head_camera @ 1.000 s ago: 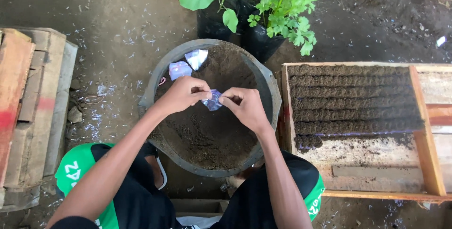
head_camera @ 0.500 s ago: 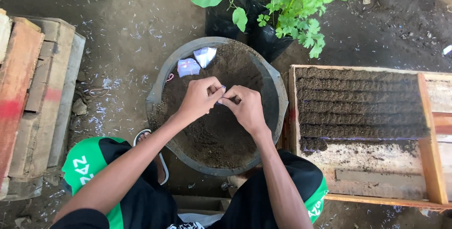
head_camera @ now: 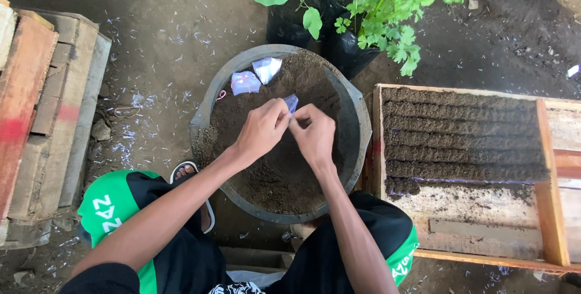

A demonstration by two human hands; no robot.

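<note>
While a small clear plastic bag is pinched between the fingertips of both hands above the soil basin, its mouth appears to be worked open, so this bag is judged not yet filled. The left hand is curled nearly closed, thumb and forefinger nipping one edge of the bag; the right hand is curled likewise and grips the opposite edge, the two hands almost touching. Two more small plastic bags are seen lying on the dark soil at the far rim of the basin, seemingly waiting their turn. Just to the right, a wooden tray is packed with four full rows of soil-filled bags, and a fifth row is only begun at its left end; the nearer part of the tray is bare. The work is therefore judged to be partly done. Potted seedlings in black bags are set beyond the basin
</note>
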